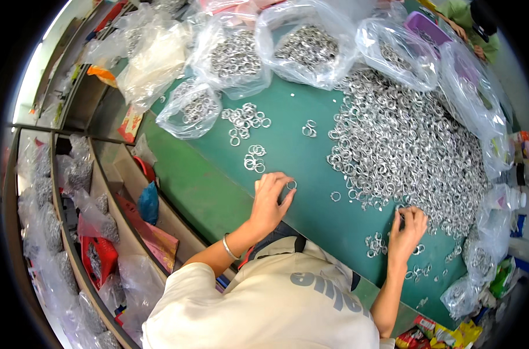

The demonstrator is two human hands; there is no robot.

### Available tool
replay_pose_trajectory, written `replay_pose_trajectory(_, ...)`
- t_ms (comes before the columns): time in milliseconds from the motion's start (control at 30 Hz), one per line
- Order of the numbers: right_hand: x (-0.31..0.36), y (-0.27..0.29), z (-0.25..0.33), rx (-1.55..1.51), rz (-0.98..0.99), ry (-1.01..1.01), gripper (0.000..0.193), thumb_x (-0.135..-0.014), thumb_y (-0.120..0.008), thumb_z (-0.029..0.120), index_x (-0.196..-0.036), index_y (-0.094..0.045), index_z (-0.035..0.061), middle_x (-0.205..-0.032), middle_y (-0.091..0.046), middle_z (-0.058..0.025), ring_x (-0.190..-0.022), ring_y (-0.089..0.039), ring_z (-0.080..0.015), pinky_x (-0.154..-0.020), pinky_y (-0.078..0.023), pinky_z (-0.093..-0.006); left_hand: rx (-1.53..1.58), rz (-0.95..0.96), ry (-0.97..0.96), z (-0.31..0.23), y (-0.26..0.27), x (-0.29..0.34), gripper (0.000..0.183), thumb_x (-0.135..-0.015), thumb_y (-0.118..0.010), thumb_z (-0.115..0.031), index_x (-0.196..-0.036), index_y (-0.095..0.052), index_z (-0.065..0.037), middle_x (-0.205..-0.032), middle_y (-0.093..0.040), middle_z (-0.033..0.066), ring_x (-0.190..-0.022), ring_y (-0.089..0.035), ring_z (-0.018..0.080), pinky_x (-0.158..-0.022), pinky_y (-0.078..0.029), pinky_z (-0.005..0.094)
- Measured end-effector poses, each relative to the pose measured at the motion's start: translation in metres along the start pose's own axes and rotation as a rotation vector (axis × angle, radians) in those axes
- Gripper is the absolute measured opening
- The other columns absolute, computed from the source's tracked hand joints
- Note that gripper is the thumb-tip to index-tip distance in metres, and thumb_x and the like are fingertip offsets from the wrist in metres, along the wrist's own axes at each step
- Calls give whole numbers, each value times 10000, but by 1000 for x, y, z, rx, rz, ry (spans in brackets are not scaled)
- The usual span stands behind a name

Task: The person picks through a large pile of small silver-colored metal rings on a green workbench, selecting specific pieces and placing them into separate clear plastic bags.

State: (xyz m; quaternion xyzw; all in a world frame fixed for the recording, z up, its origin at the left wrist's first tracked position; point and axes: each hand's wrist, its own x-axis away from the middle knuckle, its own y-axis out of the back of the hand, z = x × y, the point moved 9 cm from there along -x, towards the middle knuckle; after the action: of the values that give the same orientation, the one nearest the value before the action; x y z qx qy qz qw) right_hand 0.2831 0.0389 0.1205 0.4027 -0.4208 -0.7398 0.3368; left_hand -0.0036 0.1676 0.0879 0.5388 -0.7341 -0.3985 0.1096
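Note:
My left hand is over the near edge of the green table, pinching a silver ring between thumb and fingertips. Small groups of rings lie just beyond it. A wide heap of silver rings covers the right side of the table. At the heap's near edge, my right hand is bent with thumb and forefinger closed on a ring, mostly covered by the fingertips. Close to that hand lie a small cluster of rings and one single ring.
Clear plastic bags full of rings line the far edge. A purple basket stands at the far right, near another person. Shelves with bagged parts run along my left. Coloured packets lie at the lower right.

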Motion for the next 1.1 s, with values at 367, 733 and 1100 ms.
replay_pose_trajectory(367,28,-67,65,-1129,471,-410,42,-846,-657,19,-884,-671,6,-838,-626,1,-633,-488,-44,-557,-340,-188,96,87,-64,-36,-3,-5,370,-702,-730,23,-1050,-639,-66,-1077,-562,76,-962,-534,248,-827,-394,356)
replay_pose_trajectory(733,16,-49,117,-822,322,-63,69,-808,-671,-26,-862,-630,-36,-863,-621,-89,-665,-566,-189,-601,-459,-294,267,164,-186,-61,-8,-3,326,-739,-695,23,-1052,-634,-47,-1089,-582,110,-1046,-542,311,-930,-385,404)
replay_pose_trajectory(1100,-22,-56,159,-675,352,239,47,-798,-657,6,-827,-620,1,-749,-578,-93,-703,-565,-273,-636,-433,-364,214,144,-34,-30,2,-8,405,-768,-679,22,-1155,-571,-31,-1242,-485,147,-1151,-472,338,-934,-398,414)
